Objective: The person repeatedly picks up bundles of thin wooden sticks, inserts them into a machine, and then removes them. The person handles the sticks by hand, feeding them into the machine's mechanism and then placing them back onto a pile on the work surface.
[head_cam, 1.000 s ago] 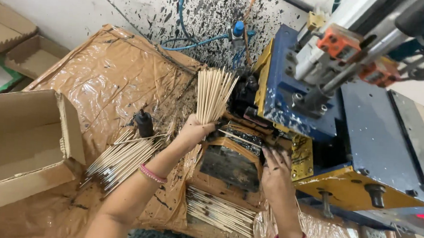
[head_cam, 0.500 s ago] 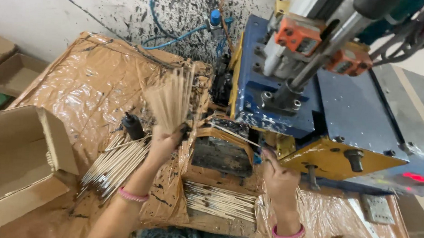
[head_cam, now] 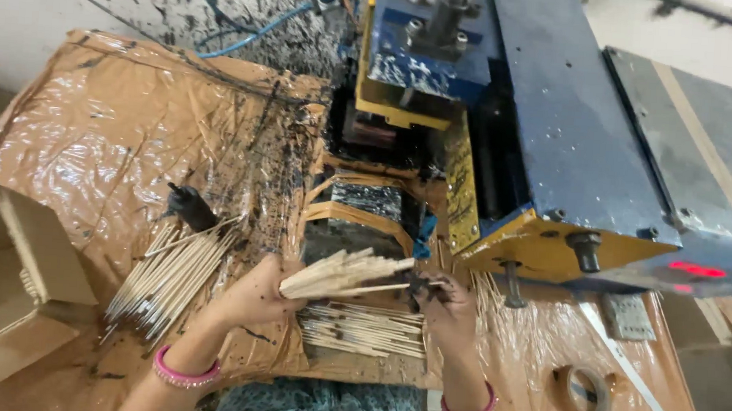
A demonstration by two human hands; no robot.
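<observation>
My left hand (head_cam: 255, 296) grips a bundle of thin pale bamboo sticks (head_cam: 345, 274), held nearly level and pointing right. My right hand (head_cam: 447, 308) meets the bundle's far ends, fingers pinched on a few stick tips in front of the machine's dark stained feed tray (head_cam: 366, 205). Directly beneath the hands lies a flat row of sticks (head_cam: 364, 331) with dark tips. Both wrists wear pink bangles.
A blue and yellow machine (head_cam: 514, 130) fills the upper right. A loose pile of sticks (head_cam: 171, 274) and a black lump (head_cam: 190, 207) lie on brown plastic sheeting (head_cam: 108, 130) at left. An open cardboard box (head_cam: 1, 293) sits far left; a tape roll (head_cam: 581, 390) lower right.
My left hand has lowered the stick bundle from upright to nearly level and brought it down toward the tray. My right hand has come to the bundle's ends. The view has tilted downward.
</observation>
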